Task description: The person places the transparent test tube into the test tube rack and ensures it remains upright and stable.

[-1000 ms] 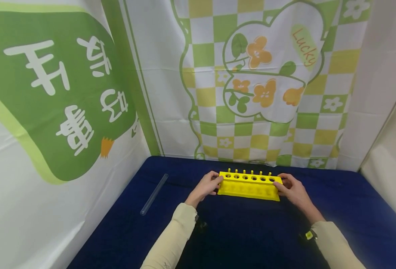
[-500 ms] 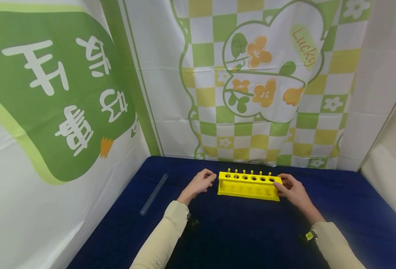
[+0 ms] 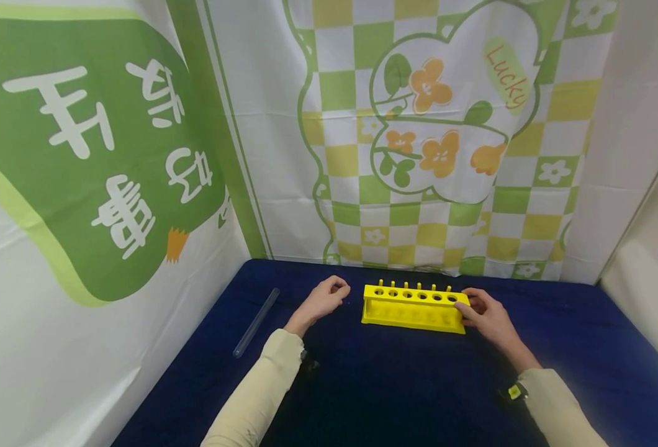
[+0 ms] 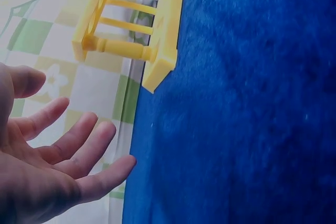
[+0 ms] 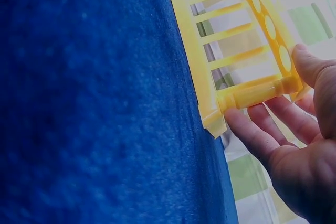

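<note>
1. The yellow rack (image 3: 413, 320) stands upright on the dark blue table (image 3: 390, 385), near the far edge; its top has six round holes.
2. The right hand (image 3: 491, 318) holds the right end of this rack, with the thumb at the top and fingers at the end post.
3. The left hand (image 3: 320, 300) is near the left end but apart from it; its fingers are loosely spread and hold nothing.
4. A clear tube (image 3: 257, 323) lies flat on the table, left of this hand.
5. Behind the table hangs a checked cloth (image 3: 435, 230).
</note>
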`<state>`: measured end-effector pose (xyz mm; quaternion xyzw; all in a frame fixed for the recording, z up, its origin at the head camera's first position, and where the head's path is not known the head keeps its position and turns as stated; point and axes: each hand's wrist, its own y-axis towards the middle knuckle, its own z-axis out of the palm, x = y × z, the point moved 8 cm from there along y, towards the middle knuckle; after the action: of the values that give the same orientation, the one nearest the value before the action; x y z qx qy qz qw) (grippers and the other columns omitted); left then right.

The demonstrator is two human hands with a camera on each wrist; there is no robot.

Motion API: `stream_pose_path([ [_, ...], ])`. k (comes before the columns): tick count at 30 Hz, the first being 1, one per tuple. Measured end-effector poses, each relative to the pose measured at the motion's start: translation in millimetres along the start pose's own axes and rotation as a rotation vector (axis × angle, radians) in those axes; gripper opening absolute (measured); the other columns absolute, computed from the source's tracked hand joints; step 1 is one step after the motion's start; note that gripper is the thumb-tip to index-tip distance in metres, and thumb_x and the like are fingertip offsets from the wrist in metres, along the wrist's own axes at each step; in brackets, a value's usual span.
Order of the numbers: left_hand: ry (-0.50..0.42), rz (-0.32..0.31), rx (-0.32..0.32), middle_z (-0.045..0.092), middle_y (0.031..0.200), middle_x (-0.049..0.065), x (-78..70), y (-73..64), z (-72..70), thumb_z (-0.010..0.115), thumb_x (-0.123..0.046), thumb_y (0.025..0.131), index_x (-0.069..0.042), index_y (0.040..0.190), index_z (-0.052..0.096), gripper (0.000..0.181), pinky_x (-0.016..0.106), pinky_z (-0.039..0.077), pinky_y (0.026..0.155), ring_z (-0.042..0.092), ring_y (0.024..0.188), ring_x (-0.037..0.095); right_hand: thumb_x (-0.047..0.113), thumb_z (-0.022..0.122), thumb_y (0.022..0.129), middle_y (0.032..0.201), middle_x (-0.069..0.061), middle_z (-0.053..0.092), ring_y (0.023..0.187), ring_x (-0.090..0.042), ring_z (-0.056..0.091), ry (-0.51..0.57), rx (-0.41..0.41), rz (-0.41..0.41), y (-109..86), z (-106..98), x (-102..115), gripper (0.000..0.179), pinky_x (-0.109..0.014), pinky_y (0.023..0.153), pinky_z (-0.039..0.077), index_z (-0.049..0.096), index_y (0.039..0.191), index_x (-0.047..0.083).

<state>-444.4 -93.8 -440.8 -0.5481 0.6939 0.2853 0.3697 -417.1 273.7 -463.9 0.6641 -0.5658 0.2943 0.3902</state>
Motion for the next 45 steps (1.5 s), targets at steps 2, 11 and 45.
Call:
stream_pose_path([
  [2,0.025,0.002,-0.013,0.062,0.119,0.009,1.1,-0.9,-3.2,0.05,-0.039,0.102,-0.017,0.121,0.057,0.029,0.042,0.053,0.085,0.062,0.105,0.03,0.047,0.061,0.094,0.119,-0.026,0.06,0.102,-0.035,0.065,-0.003,0.003,-0.003,-0.4,0,0,0.065,-0.037,0.075,0.06,0.045,0.139,0.003],
  [11,0.105,-0.011,-0.061,0.062,0.117,0.008,10.5,-7.7,-26.4,0.051,-0.038,0.102,-0.019,0.119,0.058,0.027,0.043,0.051,0.084,0.059,0.096,0.024,0.048,0.061,0.093,0.119,-0.026,0.06,0.102,-0.036,0.065,0.007,0.004,-0.009,-0.3,-1,-1,0.066,-0.038,0.075,0.061,0.044,0.14,0.004],
  [45,0.405,-0.1,-0.185,0.065,0.109,0.013,46.9,-22.8,-87.9,0.061,-0.029,0.096,-0.01,0.116,0.057,0.028,0.043,0.053,0.08,0.063,0.093,0.027,0.047,0.062,0.093,0.118,-0.025,0.061,0.101,-0.034,0.066,0.011,0.013,-0.003,0.4,-2,-2,0.065,-0.037,0.075,0.061,0.045,0.139,0.004],
])
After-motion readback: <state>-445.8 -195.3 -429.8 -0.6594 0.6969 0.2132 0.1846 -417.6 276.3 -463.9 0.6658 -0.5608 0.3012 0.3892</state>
